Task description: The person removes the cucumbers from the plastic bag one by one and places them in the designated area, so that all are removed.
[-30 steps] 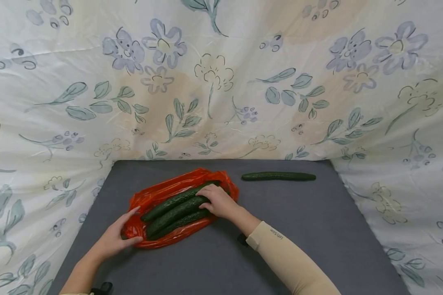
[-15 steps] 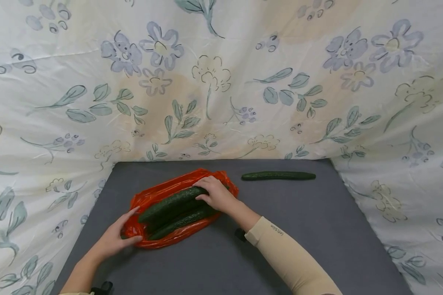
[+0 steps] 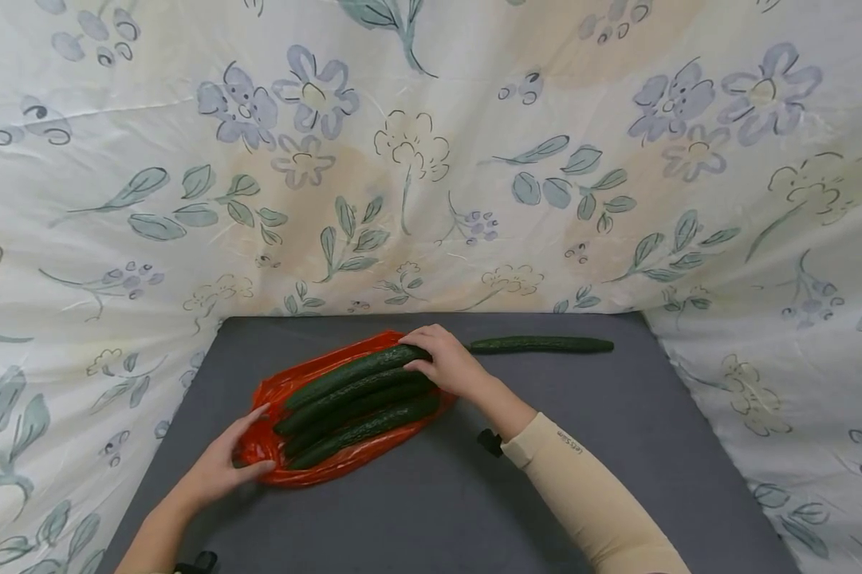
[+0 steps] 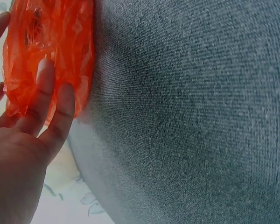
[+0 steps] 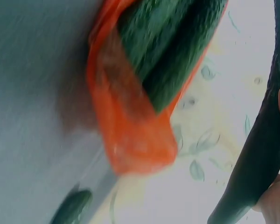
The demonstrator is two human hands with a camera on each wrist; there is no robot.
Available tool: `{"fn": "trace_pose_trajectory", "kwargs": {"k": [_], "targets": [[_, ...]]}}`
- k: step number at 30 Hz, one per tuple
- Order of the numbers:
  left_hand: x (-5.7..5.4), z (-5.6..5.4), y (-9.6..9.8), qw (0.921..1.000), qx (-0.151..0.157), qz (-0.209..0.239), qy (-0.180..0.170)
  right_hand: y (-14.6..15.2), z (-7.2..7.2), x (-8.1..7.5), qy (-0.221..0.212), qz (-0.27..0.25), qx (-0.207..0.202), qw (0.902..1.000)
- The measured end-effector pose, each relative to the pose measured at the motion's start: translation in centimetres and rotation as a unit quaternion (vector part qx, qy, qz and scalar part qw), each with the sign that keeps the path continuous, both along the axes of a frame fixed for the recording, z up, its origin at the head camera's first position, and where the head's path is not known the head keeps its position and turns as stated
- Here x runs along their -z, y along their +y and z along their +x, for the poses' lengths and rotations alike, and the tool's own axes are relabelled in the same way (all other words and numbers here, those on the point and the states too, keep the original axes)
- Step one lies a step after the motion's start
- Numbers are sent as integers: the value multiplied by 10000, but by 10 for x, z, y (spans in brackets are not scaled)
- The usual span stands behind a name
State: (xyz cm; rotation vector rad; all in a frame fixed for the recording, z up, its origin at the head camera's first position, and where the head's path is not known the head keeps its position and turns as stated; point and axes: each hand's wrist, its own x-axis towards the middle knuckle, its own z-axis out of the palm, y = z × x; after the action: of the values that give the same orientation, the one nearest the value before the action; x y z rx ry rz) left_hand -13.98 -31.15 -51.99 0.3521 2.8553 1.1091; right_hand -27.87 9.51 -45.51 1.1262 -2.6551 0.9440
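An orange-red plastic bag (image 3: 316, 477) lies spread on the table, with several dark green cucumbers (image 3: 373, 430) side by side in its opening. My right hand (image 3: 448, 365) grips one cucumber (image 3: 352, 376) near its far right end. In the right wrist view this cucumber (image 5: 259, 156) is held between thumb and fingers, apart from those in the bag. My left hand (image 3: 222, 462) rests at the bag's left end, thumb and fingers spread to either side. The left wrist view has its extended fingers (image 4: 60, 112) against the thin plastic.
Another cucumber (image 3: 545, 344) lies alone on the dark grey tabletop (image 3: 545, 422), near the back edge and right of the bag. A floral cloth (image 3: 416, 199) hangs behind the table and along both sides.
My right hand has taken hold of a cucumber and drawn it up and to the right over the bag. My left hand has stayed at the bag's left end.
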Motion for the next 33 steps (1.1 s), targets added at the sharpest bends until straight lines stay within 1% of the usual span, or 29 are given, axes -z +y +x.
{"fn": "trace_pose_trajectory", "kwargs": {"k": [4, 9, 11, 14, 18, 24, 28, 33], "targets": [[1, 0, 1, 10000, -3, 50, -22, 20, -5, -3, -87, -95, 219, 9997], [2, 0, 1, 10000, -32, -30, 38, 43, -9, -2, -199, -223, 468, 9985], [3, -1, 2, 9999, -22, -67, 80, 52, -11, -1, -170, -257, 521, 9982], [4, -2, 2, 9999, 24, 36, 102, 64, -13, -2, -46, -294, 580, 9979], [5, -4, 1, 9999, -2, 106, 87, 79, -14, -2, 36, -324, 680, 9971], [7, -2, 1, 9999, -10, 88, 53, 102, -12, 1, -171, -337, 846, 9957], [8, -2, 2, 9999, -2, 18, 123, 116, -12, 0, -329, -352, 1020, 9936], [7, -2, 1, 9997, -45, -104, 207, 132, -13, -2, -412, -419, 1262, 9903]]}}
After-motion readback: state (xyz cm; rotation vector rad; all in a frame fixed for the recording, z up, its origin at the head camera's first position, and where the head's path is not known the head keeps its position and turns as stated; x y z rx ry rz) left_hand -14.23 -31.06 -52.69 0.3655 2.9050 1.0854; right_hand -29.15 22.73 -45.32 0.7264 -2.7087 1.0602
